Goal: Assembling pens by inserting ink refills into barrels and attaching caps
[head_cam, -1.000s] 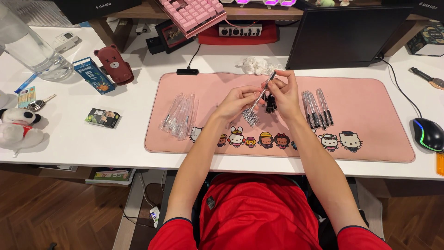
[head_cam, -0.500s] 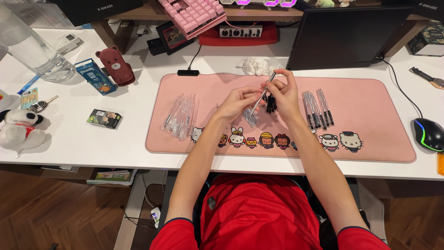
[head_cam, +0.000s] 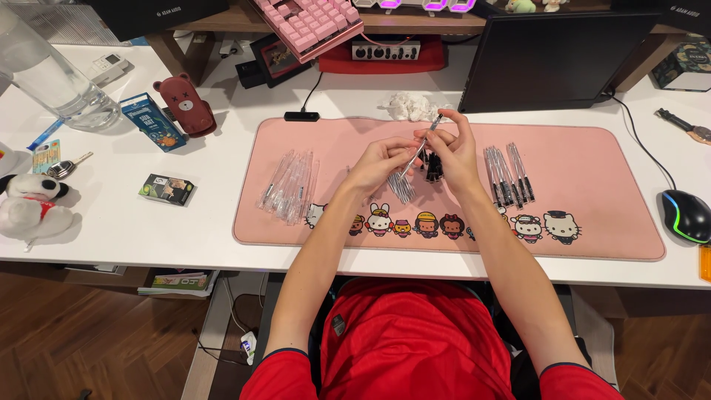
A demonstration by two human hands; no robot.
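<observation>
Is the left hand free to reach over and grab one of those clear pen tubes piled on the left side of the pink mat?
Probably not right away: the left hand is pinching a pen together with the right hand. The path itself looks open, only bare pink mat lies between it and the clear pen tubes.

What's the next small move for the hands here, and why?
Probably push the parts fully together: both hands, left hand and right hand, pinch one slim pen above the pink desk mat, with finished pens lying to the right.

Home desk: pink keyboard (head_cam: 307, 26), monitor (head_cam: 552, 55), plush toy (head_cam: 33, 207).
</observation>
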